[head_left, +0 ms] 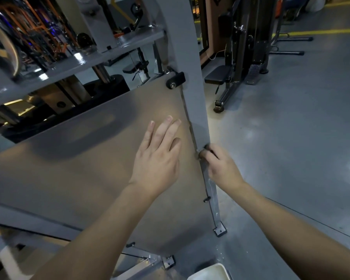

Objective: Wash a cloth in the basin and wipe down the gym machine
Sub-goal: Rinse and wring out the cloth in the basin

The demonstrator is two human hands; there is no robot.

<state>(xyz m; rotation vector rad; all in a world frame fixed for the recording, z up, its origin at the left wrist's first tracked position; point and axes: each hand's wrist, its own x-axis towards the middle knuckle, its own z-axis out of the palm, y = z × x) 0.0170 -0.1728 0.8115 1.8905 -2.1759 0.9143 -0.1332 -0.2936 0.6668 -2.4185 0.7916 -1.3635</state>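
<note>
The gym machine stands in front of me with a grey upright post [187, 63] and a large tinted panel [85, 158] fixed to it. My left hand [159, 156] lies flat on the panel with its fingers straight, close to the post. My right hand [218, 164] grips a small dark grey cloth [202, 152] and presses it against the post's lower edge. Most of the cloth is hidden inside the fist. A corner of the white basin [209, 272] shows at the bottom edge, on the floor.
The post's foot plate [220, 231] is bolted to the grey floor [291, 138]. A black roller knob [175, 80] sticks out of the post above my hands. Another black machine with a padded seat [218, 76] stands to the right behind. Weight plates hang at far left.
</note>
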